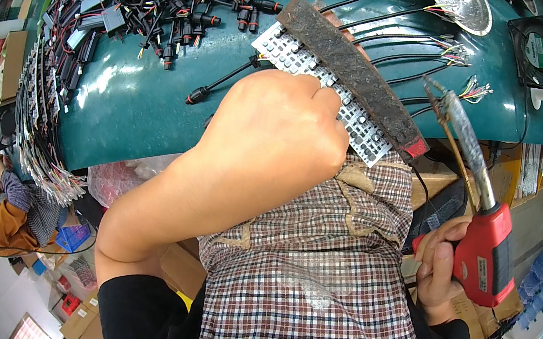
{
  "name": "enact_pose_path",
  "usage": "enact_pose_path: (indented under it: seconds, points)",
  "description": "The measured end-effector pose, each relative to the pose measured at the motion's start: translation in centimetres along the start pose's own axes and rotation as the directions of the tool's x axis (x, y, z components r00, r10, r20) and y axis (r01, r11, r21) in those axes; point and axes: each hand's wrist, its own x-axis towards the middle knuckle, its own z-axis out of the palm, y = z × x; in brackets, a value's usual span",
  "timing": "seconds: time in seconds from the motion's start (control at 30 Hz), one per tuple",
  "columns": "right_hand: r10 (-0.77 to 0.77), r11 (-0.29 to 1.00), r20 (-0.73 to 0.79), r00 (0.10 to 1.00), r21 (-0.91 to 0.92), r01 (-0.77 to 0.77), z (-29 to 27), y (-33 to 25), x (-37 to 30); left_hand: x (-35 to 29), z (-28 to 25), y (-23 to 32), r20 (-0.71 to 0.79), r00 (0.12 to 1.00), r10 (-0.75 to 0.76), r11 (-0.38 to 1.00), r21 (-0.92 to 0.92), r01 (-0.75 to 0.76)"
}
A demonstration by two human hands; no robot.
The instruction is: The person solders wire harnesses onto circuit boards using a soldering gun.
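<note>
Left hand (286, 122) is curled up like a fist over the white board (369, 142), and its fingertips are hidden, so I cannot tell if they pinch something. Right hand (442, 267) is wrapped around the handle of a red soldering gun (481, 256). Its long metal nose (466, 140) points up and to the left, toward the wires.

The white board is long and thin, with many small black bits in rows. It sits at the near edge of the green desk (133, 101), slanting down to the right. A dark, rough bar (354, 72) lies along its far side, with a red patch at its lower end. Black cables (414, 55) stick out past the bar, and their ends split into thin, colored wires (477, 92). One cable with a black plug (199, 95) lies on the left and reaches the board's edge.

Farther left is a big, messy pile of black plugs (194, 5). Next to it are small gray boxes (92, 1) with wires. A square black fan (537, 52) is at the far right. A checked apron (319, 269) covers the person's lap.
</note>
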Motion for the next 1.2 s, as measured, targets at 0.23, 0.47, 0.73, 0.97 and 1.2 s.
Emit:
enact_pose_path:
  seconds: [0.23, 0.47, 0.73, 0.97, 1.2]
  points:
    - [-0.013, 0.998, -0.097, 0.995, 0.054, 0.019, 0.5, -0.2, 1.9, -0.6, 0.5, 0.5, -0.051, 0.998, -0.046, 0.999, 0.025, 0.047]
    - [-0.073, 0.991, -0.108, 0.992, -0.117, 0.060, 1.3, -0.4, 4.3, -1.1, 0.7, 1.1, -0.094, 0.992, -0.087, 0.996, 0.009, 0.088]
    - [-0.358, 0.910, -0.066, 0.931, -0.248, 0.332, 2.6, 1.1, 8.0, -2.8, 3.1, 3.0, -0.270, 0.888, -0.373, 0.924, -0.199, 0.327]
    - [-0.657, 0.575, 0.207, 0.725, -0.484, 0.659, 4.8, -0.1, 12.3, -3.9, 6.1, 5.2, -0.432, 0.726, -0.535, 0.845, -0.300, 0.444]
    - [-0.685, 0.484, 0.242, 0.687, -0.552, 0.679, 6.1, -0.4, 13.4, -3.5, 5.6, 4.4, -0.396, 0.693, -0.602, 0.798, -0.298, 0.524]
